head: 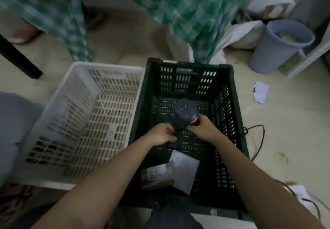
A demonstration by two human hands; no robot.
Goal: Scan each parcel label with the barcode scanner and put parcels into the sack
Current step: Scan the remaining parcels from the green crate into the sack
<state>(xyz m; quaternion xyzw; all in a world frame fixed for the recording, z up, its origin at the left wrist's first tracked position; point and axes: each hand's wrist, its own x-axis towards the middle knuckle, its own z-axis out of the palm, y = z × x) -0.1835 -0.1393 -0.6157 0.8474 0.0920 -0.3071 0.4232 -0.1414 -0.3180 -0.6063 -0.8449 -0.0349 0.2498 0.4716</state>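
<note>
Over the black crate [230, 93], both hands hold the barcode scanner [185, 112]: the right hand [201, 126] curls round it just under the red band, and the left hand [163, 133] pinches the lower end of its handle. Two parcels lie on the crate floor nearer the person, a grey pouch [184, 171] overlapping a brown labelled box [155, 176]. Beside it stands a white crate [59, 104].
</note>
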